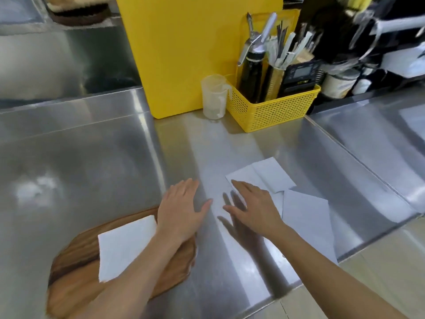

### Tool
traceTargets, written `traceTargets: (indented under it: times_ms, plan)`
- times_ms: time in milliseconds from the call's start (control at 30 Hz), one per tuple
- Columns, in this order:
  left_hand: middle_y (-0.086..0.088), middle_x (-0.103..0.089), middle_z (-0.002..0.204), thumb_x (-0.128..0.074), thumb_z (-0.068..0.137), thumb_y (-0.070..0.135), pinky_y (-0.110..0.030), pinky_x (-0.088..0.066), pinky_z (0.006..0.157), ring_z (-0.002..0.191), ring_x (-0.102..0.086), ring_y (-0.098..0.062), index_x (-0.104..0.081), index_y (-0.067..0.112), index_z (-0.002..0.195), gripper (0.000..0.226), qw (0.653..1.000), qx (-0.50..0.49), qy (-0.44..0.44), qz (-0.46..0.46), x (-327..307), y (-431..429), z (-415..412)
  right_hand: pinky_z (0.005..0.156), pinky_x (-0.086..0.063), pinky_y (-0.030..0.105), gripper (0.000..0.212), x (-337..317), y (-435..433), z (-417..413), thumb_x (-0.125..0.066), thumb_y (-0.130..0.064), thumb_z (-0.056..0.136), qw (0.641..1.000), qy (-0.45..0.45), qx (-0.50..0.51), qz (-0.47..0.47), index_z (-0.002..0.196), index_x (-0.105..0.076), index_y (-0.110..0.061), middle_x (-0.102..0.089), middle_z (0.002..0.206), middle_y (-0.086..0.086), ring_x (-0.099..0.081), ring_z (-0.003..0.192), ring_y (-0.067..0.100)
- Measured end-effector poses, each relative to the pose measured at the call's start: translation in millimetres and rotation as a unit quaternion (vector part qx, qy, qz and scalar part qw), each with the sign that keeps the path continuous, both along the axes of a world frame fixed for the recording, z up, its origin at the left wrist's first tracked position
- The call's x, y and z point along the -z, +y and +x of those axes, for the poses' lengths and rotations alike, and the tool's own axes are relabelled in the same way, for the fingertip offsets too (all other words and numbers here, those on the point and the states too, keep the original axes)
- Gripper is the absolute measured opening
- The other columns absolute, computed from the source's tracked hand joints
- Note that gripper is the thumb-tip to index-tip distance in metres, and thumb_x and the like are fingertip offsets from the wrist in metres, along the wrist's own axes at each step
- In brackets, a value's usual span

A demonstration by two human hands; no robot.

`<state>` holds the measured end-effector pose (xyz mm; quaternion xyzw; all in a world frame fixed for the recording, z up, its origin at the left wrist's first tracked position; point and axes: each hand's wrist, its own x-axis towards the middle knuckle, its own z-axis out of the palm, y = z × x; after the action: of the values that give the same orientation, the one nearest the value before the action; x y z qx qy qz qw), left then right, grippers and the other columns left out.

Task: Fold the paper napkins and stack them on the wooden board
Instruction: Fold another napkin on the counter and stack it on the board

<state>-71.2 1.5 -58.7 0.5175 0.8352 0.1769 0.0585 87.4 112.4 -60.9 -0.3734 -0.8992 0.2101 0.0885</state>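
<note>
Now both hands are flat, fingers spread, gripping nothing: left hand (181, 210) beside the board (76, 268) bearing one folded napkin (124, 247), right hand (255, 206) seemingly touching loose napkins (305, 210) at right.

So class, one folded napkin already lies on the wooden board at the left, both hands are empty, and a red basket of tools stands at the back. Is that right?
Not quite: the basket is yellow, not red, as the head view shows. The rest holds: one folded napkin lies on the wooden board, and the left hand and right hand are empty.
</note>
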Motion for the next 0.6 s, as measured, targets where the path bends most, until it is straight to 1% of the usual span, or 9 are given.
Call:
traceTargets:
  times_ms: [67,167,300,367,433,467,533,567,600]
  plan:
    - [-0.003,-0.038,0.147,-0.034,0.086,0.062,-0.036,-0.018,0.115,0.136,-0.029,-0.019,-0.034,0.021,0.138,0.066,0.999,0.031,-0.001,-0.008,2,20,22,0.11,-0.021,0.037,0.069,1,10,25,-0.049,-0.056,0.084,1.0,-0.012,0.019,-0.004,0.141,-0.024,-0.027,-0.032,0.15,0.003,-0.029,0.136,0.02]
    - [-0.002,-0.038,0.147,-0.019,0.077,0.066,-0.035,-0.015,0.114,0.136,-0.028,-0.019,-0.033,0.021,0.138,0.077,0.997,0.073,-0.004,-0.016,6,47,56,0.112,-0.018,0.038,0.069,3,25,62,-0.046,-0.057,0.084,0.999,-0.021,0.05,0.002,0.142,-0.021,-0.028,-0.029,0.151,0.002,-0.028,0.137,0.02]
    - [-0.001,-0.034,0.149,-0.029,0.084,0.061,-0.035,-0.013,0.116,0.138,-0.024,-0.017,-0.03,0.021,0.139,0.068,0.991,0.13,-0.015,-0.031,17,76,100,0.11,-0.019,0.037,0.07,7,41,111,-0.05,-0.054,0.083,0.996,-0.02,0.089,-0.003,0.141,-0.023,-0.026,-0.03,0.151,0.003,-0.028,0.137,0.018]
    - [-0.001,-0.037,0.147,-0.03,0.083,0.062,-0.034,-0.015,0.115,0.136,-0.027,-0.017,-0.033,0.021,0.138,0.069,0.987,0.159,-0.009,-0.027,21,85,120,0.109,-0.019,0.036,0.07,11,46,132,-0.051,-0.054,0.083,0.995,-0.019,0.103,-0.003,0.141,-0.023,-0.026,-0.031,0.15,0.003,-0.028,0.136,0.018]
    - [0.0,-0.037,0.147,-0.036,0.085,0.061,-0.034,-0.014,0.114,0.136,-0.028,-0.018,-0.033,0.02,0.138,0.067,0.98,0.197,-0.012,-0.022,25,93,136,0.109,-0.019,0.035,0.07,15,51,148,-0.051,-0.054,0.084,0.994,-0.022,0.111,-0.009,0.141,-0.023,-0.026,-0.031,0.15,0.003,-0.028,0.136,0.018]
    - [0.0,-0.035,0.148,-0.036,0.084,0.061,-0.033,-0.011,0.114,0.137,-0.026,-0.017,-0.033,0.02,0.138,0.068,0.975,0.218,-0.015,-0.021,28,96,143,0.108,-0.019,0.035,0.07,18,53,156,-0.051,-0.053,0.084,0.993,-0.024,0.111,-0.013,0.141,-0.023,-0.026,-0.031,0.15,0.004,-0.028,0.136,0.018]
    - [0.002,-0.031,0.15,-0.029,0.079,0.064,-0.031,0.001,0.112,0.139,-0.019,-0.017,-0.031,0.022,0.139,0.073,0.963,0.268,-0.013,-0.03,33,99,155,0.107,-0.018,0.034,0.07,23,57,167,-0.052,-0.052,0.084,0.994,-0.029,0.105,-0.025,0.142,-0.022,-0.027,-0.03,0.15,0.003,-0.027,0.136,0.017]
    - [0.003,-0.03,0.15,-0.026,0.076,0.065,-0.029,0.006,0.11,0.14,-0.015,-0.016,-0.031,0.023,0.139,0.076,0.955,0.294,-0.013,-0.038,37,100,159,0.106,-0.018,0.032,0.071,25,59,172,-0.052,-0.054,0.083,0.994,-0.03,0.1,-0.032,0.142,-0.022,-0.027,-0.03,0.151,0.003,-0.026,0.136,0.016]
    - [0.004,-0.03,0.15,-0.026,0.075,0.065,-0.029,0.008,0.109,0.14,-0.015,-0.017,-0.033,0.024,0.138,0.076,0.948,0.315,-0.02,-0.045,41,101,161,0.105,-0.017,0.03,0.073,28,60,176,-0.051,-0.058,0.081,0.995,-0.026,0.092,-0.034,0.142,-0.023,-0.028,-0.03,0.15,0.002,-0.027,0.136,0.015]
